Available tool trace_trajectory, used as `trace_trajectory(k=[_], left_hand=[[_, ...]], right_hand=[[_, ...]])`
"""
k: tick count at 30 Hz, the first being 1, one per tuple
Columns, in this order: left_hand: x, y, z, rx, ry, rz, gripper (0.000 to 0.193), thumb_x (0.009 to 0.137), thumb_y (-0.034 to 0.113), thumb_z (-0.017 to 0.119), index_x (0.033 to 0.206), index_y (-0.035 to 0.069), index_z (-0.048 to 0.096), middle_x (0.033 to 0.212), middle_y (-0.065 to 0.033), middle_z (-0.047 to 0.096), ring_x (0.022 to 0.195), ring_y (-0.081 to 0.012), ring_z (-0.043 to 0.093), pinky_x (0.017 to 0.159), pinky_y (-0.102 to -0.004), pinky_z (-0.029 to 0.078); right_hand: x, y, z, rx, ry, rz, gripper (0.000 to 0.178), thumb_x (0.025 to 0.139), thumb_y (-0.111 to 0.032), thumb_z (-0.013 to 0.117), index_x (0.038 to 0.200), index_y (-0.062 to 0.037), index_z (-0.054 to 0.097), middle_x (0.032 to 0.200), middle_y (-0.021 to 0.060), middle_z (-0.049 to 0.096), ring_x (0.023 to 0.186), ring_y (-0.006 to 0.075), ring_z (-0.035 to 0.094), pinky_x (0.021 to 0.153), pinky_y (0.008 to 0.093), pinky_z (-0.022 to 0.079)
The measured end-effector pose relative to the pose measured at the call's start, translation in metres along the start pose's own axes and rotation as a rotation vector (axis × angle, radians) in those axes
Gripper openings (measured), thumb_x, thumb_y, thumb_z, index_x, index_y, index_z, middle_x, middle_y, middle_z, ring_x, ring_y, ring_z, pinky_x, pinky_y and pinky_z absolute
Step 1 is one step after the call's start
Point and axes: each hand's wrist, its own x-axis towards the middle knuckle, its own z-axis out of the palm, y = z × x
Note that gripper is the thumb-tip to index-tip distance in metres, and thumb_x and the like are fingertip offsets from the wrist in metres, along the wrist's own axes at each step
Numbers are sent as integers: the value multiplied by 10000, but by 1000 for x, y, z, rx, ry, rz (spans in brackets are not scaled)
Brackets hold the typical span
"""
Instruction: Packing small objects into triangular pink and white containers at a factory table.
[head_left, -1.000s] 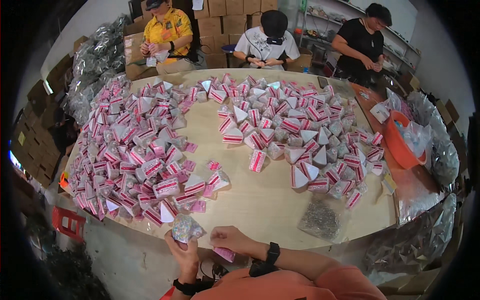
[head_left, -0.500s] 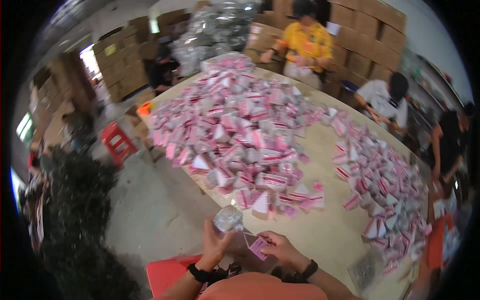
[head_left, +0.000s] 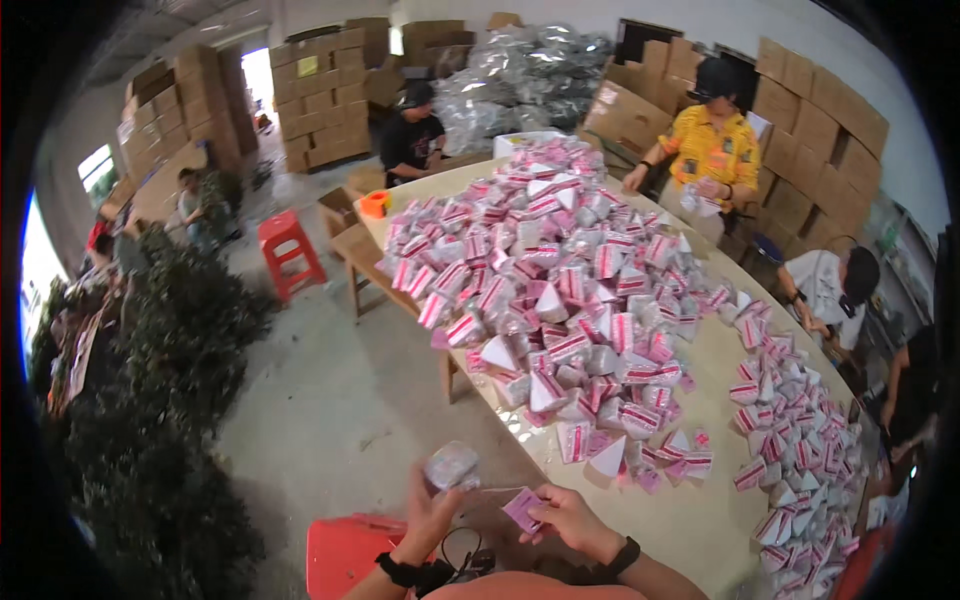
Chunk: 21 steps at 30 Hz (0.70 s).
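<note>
My left hand [head_left: 430, 515] is closed round a small, rounded package in shiny clear wrap [head_left: 452, 466], held up over the floor beside the table. A pink card tag [head_left: 523, 510] is pinched between the thumb and fingers of my right hand [head_left: 575, 522]. From the tag a thin pale string [head_left: 492, 490] runs across to the package. Both hands are close to my body, just off the near end of the table. A large heap of pink-and-white, wedge-shaped wrapped packets [head_left: 570, 350] lies on the table beyond my hands.
The cream table [head_left: 715, 520] carries a second heap of packets [head_left: 800, 450] along its right side. Red stools [head_left: 290, 255] stand on the floor at left, one near my left arm. Dark greenery [head_left: 150, 400] fills the left. Several people work around the table; cartons [head_left: 325, 100] are stacked behind.
The view has turned left, so the table and heaps appear farther right. Between my hands, the string now runs nearly level. Both hands keep their holds.
</note>
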Motion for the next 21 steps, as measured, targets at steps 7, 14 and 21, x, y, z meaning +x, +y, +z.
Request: trace_trajectory(k=[7,14,21], left_hand=[[19,-18,-1,-54,98,-16,511,738,36,647,1168,-32,379,1041,-134,526,948,-180,567,825,-308,472],[57,13,23,-28,100,21,513,749,33,630,1175,-40,353,1025,-138,537,925,-204,583,819,-320,486],[101,34,48,214,15,102,547,785,93,644,1224,-44,347,1076,-170,553,969,-225,595,830,-338,486]], right_hand=[[45,-14,-24,-34,-21,-45,217,885,-154,595,1035,-7,539,794,46,605,606,111,625,493,209,474],[75,-66,-38,-65,-109,-127,181,884,-145,585,1000,-8,558,735,22,587,567,85,597,473,209,450],[76,-127,-64,-191,-66,-247,196,882,-125,591,1005,24,558,735,45,596,562,111,594,488,224,473]])
